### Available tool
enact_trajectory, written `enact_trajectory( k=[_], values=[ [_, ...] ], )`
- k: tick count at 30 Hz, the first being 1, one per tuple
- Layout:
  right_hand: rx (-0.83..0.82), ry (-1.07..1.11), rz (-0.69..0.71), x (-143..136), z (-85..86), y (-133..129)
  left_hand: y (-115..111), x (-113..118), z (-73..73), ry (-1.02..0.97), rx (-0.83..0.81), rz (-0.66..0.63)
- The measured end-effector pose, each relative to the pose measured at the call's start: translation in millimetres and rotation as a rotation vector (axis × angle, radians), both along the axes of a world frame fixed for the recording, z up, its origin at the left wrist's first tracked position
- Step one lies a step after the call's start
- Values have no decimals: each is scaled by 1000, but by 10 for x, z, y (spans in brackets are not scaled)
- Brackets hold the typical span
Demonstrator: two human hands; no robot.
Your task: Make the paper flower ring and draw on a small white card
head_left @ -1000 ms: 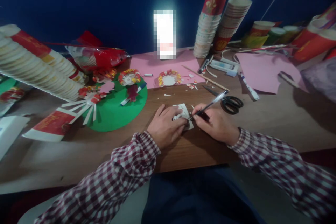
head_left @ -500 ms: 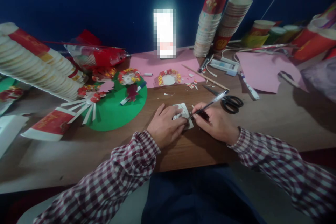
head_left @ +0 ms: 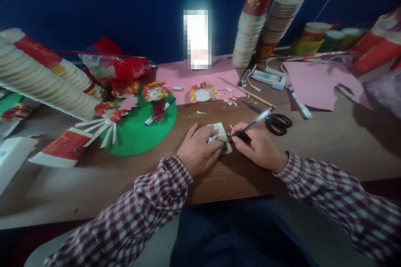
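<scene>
Cups [head_left: 250, 29] nested; R hand [head_left: 263, 146] w/ pen [head_left: 255, 121].

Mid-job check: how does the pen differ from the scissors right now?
The pen is held in the right hand, while the scissors lie on the table with no hand holding them. The pen slants upward from the white paper; the scissors lie flat. The pen is one slim stick with a clear barrel, whereas the scissors have two looped handles. Both have black parts.
</scene>
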State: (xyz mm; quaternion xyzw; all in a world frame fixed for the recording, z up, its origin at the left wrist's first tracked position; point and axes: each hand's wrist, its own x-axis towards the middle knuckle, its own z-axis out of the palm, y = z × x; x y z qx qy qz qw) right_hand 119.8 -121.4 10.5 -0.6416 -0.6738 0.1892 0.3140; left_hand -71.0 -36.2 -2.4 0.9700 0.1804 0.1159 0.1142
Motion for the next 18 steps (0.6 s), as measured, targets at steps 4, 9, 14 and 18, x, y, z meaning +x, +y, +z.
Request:
enact_trajectory(
  k=[4,9,14,18],
  values=[
    [14,-1,2,3,-19,-1,2,1,0,8,2,0],
    [-9,40,15,6,-12,-4,-1,9,2,-4,11,0],
    [-28,92,-26,5,34,-13,-6,9,2,-6,6,9],
    [-23,78,-21,0,42,-12,2,1,-17,-18,-6,-2]
  ],
)
